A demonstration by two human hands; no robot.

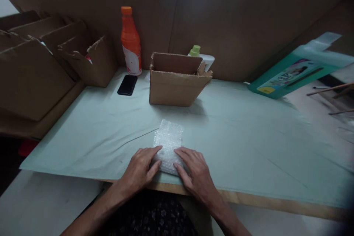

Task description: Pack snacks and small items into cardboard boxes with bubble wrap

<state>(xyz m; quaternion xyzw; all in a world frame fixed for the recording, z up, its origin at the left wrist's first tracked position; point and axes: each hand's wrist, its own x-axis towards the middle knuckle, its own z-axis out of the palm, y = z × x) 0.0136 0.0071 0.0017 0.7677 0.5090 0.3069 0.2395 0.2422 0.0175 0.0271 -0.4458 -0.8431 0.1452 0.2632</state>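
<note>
A flat rectangle of clear bubble wrap [169, 135] lies on the table close to its front edge. Whether anything is inside it I cannot make out. My left hand [141, 167] grips its left side, thumb and index finger on the wrap, the other fingers curled. On the opposite side my right hand [195, 169] holds the right edge in the same way. Both thumbs point inward over the near part of the wrap, while its far end is uncovered.
Beyond the wrap stands an open cardboard box [177, 87], with a green-capped white bottle [195, 50] behind it. An orange bottle [131, 44], a black phone [127, 84] and several cardboard bins [91, 62] are to the left. A green liquid jug [290, 73] leans at the right.
</note>
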